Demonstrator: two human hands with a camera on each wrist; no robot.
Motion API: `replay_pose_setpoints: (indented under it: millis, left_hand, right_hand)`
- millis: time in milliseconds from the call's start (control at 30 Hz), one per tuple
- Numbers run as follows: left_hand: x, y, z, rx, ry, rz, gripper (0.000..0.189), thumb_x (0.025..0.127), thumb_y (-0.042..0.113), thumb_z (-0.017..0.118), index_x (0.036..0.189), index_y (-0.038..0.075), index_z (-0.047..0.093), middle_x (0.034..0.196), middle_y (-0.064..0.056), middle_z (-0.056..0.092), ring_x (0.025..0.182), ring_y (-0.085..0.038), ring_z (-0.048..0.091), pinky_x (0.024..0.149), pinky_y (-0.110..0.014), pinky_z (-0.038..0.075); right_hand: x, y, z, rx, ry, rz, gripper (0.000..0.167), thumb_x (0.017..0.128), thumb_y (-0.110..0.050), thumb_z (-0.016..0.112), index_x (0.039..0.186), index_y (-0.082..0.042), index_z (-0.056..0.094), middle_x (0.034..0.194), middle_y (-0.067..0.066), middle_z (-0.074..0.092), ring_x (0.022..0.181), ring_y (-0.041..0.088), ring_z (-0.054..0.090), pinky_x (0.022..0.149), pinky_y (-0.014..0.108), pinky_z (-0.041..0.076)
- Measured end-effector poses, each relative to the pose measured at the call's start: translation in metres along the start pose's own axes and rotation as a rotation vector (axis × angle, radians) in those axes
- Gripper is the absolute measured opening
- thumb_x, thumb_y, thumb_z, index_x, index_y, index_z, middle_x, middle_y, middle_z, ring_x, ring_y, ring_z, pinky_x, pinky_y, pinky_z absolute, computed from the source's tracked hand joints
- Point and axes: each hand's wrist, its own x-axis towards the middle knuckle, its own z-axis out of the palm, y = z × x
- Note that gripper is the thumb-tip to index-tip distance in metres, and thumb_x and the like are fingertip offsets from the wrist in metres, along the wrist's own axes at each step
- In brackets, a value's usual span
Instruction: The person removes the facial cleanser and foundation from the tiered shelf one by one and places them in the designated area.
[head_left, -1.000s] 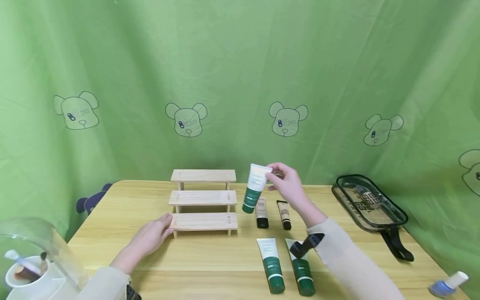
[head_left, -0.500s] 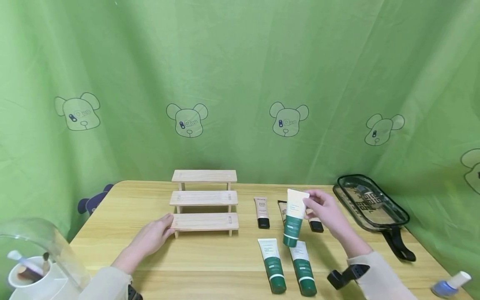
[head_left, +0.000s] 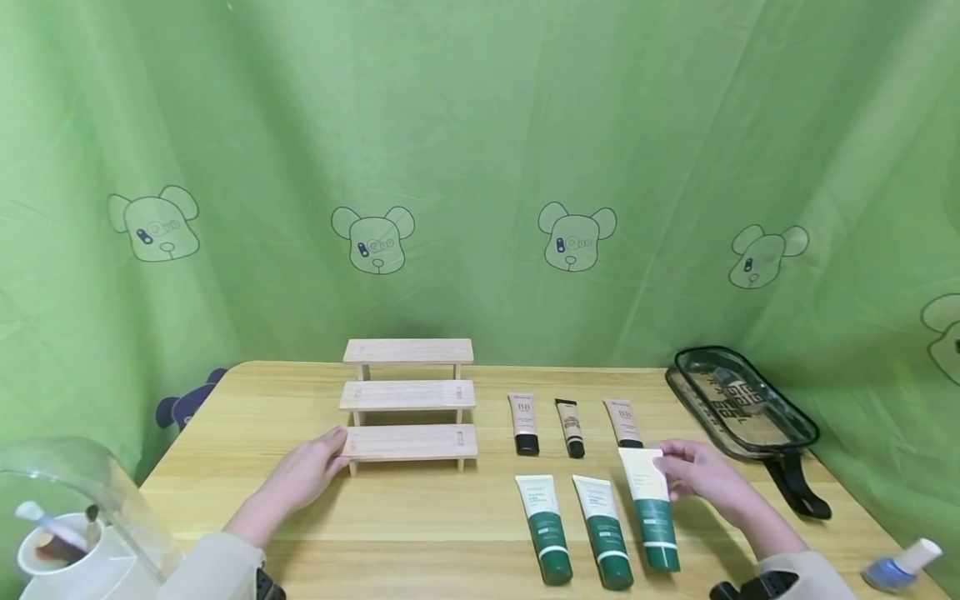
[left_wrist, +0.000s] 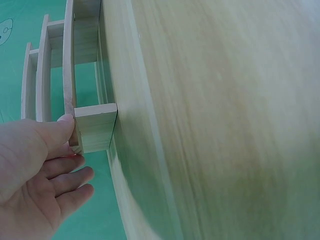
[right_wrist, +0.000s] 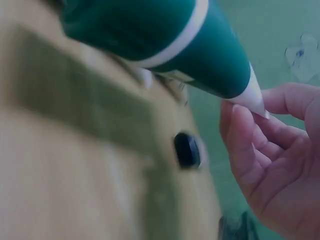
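My right hand [head_left: 701, 475] pinches a green-and-white squeeze tube [head_left: 651, 510] by its flat white end. In the right wrist view that tube [right_wrist: 170, 45] is held over the table, its shadow falling on the wood. To its left lie two matching tubes, a nearer one [head_left: 602, 533] and a farther one [head_left: 547, 531]. My left hand [head_left: 303, 471] pinches the left end of the lowest step of a three-tier wooden rack [head_left: 410, 443]. In the left wrist view, thumb and forefinger grip the step's corner [left_wrist: 70, 100].
Behind the green tubes lie a BB cream tube [head_left: 523, 425], a small black-capped tube [head_left: 570, 427] and another BB tube [head_left: 622, 423]. A clear pouch [head_left: 738, 404] lies at right, nail polish [head_left: 900, 568] at front right. A brush holder [head_left: 75, 554] under a clear dome stands front left.
The right hand has carried the green-and-white tube from beside the rack rightward and down to the right of the two lying tubes. The left hand stays on the rack.
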Motion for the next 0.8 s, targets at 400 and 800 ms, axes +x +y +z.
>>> replay_pose_setpoints:
  millis: [400,800]
  left_hand:
    - [0.0,0.0,0.0,0.007,0.012,0.017,0.043,0.09,0.011,0.058,0.125,-0.012,0.048,0.128,-0.028,0.046,0.115,-0.042,0.046,0.097,-0.052,0.037]
    - [-0.002,0.0,0.0,0.013,0.026,0.029,0.042,0.089,0.01,0.059,0.124,-0.012,0.049,0.127,-0.028,0.047,0.114,-0.043,0.047,0.096,-0.052,0.038]
  right_hand:
    - [-0.002,0.035,-0.014,-0.065,-0.095,0.147,0.036,0.091,-0.011,0.051,0.111,0.019,0.046,0.085,0.008,0.062,0.073,0.02,0.058,0.054,0.025,0.052]
    - [0.003,0.039,-0.019,-0.077,-0.119,0.198,0.038,0.091,-0.012,0.052,0.112,0.02,0.046,0.078,0.007,0.06,0.067,0.017,0.058,0.056,0.028,0.054]
